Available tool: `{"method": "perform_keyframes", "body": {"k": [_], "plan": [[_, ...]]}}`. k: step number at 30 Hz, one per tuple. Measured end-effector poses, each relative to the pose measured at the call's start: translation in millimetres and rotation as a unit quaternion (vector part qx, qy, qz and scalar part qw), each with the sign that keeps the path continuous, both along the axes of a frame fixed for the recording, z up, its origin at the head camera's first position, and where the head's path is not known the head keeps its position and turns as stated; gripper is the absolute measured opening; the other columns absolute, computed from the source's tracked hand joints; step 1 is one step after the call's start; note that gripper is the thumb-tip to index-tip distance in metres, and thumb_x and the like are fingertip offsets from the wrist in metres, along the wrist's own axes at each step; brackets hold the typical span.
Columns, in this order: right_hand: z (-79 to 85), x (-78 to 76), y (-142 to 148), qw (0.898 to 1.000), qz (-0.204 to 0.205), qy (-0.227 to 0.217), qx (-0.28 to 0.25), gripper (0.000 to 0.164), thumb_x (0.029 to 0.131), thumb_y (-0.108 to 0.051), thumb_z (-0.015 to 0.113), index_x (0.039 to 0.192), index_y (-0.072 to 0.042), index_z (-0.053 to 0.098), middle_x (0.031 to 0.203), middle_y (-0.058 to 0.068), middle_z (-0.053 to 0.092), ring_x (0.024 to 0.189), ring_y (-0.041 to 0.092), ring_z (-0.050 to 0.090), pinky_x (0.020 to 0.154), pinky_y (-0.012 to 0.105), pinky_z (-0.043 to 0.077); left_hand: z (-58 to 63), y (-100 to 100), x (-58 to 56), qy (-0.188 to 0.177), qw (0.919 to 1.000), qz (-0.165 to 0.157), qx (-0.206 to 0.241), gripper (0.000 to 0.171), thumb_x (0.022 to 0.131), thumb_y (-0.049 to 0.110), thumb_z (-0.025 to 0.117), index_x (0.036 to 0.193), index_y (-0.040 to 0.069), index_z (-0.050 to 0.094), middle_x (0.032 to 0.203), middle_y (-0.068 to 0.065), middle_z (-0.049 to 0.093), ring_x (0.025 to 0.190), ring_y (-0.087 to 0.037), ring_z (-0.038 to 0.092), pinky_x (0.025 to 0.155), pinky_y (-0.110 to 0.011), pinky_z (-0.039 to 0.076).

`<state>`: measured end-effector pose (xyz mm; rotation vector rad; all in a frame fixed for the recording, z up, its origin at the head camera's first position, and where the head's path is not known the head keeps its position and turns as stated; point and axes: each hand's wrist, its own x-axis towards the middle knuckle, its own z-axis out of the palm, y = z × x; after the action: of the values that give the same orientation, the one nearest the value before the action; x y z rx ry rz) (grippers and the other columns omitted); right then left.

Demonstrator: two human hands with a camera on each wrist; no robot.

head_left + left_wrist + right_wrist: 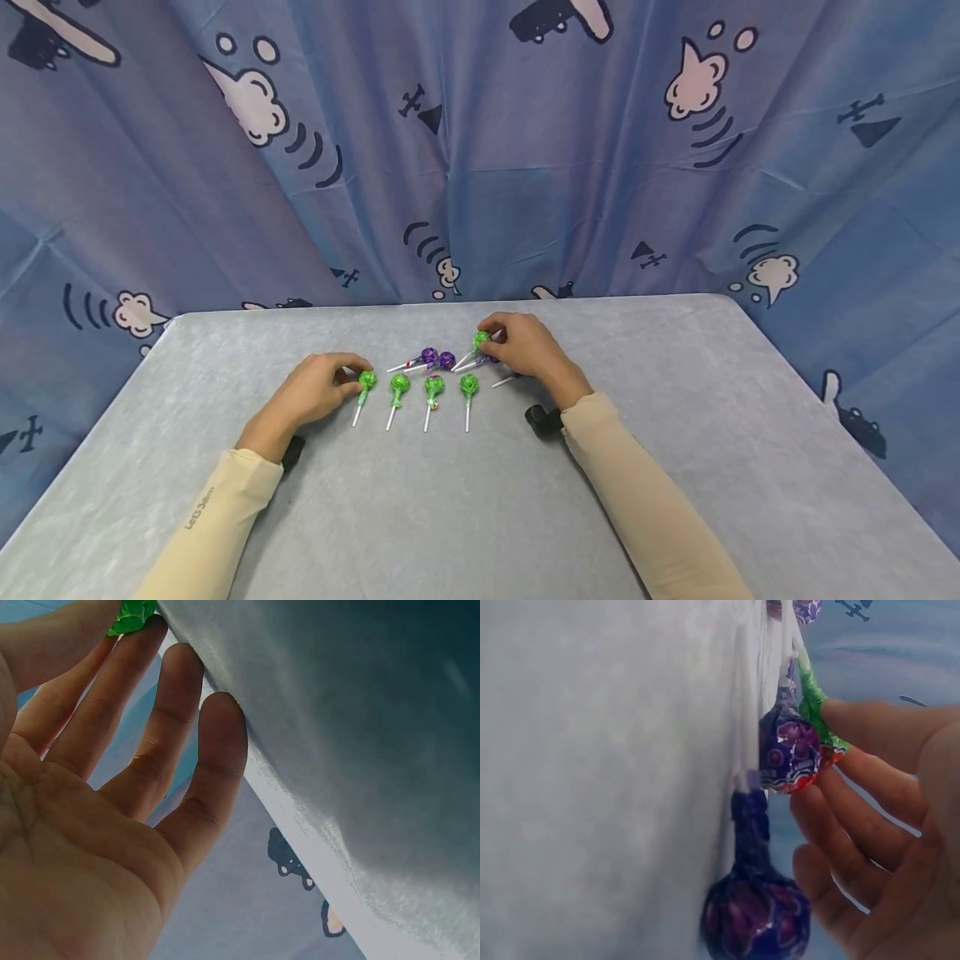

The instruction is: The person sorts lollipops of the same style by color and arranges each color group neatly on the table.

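Observation:
My left hand [309, 390] pinches the head of a green-wrapped lollipop [367, 379] at the left end of a row, its stick pointing toward me. In the left wrist view only a bit of that green wrapper [136, 615] shows between thumb and fingers. Farther back, my right hand [528, 346] pinches another green lollipop [481, 339] by its head, with purple lollipops close under and beside it. The right wrist view shows two purple lollipops [757, 919] near the fingers; the hand partly hides them in the head view.
Three more green lollipops [400, 383] lie side by side in the row, sticks toward me. Behind them are two purple lollipops [429, 356] with sticks pointing left. All lie on a grey-white table [450, 508]; a blue patterned curtain [480, 200] hangs behind its far edge.

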<state>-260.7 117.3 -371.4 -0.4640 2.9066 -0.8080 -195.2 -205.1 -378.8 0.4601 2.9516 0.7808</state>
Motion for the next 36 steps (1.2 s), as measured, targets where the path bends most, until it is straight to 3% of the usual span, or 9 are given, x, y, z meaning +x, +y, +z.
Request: {"method": "perform_keyframes", "body": {"k": [14,36], "plan": [[5.8,-0.8,5.0,1.000,0.006,0.018,0.008,0.033,0.093,-0.028,0.070,0.124,-0.017,0.069,0.113,0.002,0.072,0.103,0.020,0.065,0.089,0.041,0.052,1.3,0.7,0.0,0.003,1.0000,-0.001,-0.001,0.028,0.091,0.011,0.070,0.119,0.012,0.072,0.106,-0.010,0.073,0.094,-0.025,0.065,0.082,-0.046,0.051],[9.3,1.5,7.7,0.999,0.049,0.016,0.007,0.035,0.096,-0.028,0.067,0.129,-0.015,0.066,0.121,0.001,0.071,0.106,0.021,0.065,0.092,0.042,0.052,0.8,0.3,0.7,0.003,1.0000,0.000,0.001,0.027,0.091,0.011,0.070,0.119,0.013,0.072,0.107,-0.009,0.073,0.094,-0.024,0.065,0.083,-0.047,0.050]]}}
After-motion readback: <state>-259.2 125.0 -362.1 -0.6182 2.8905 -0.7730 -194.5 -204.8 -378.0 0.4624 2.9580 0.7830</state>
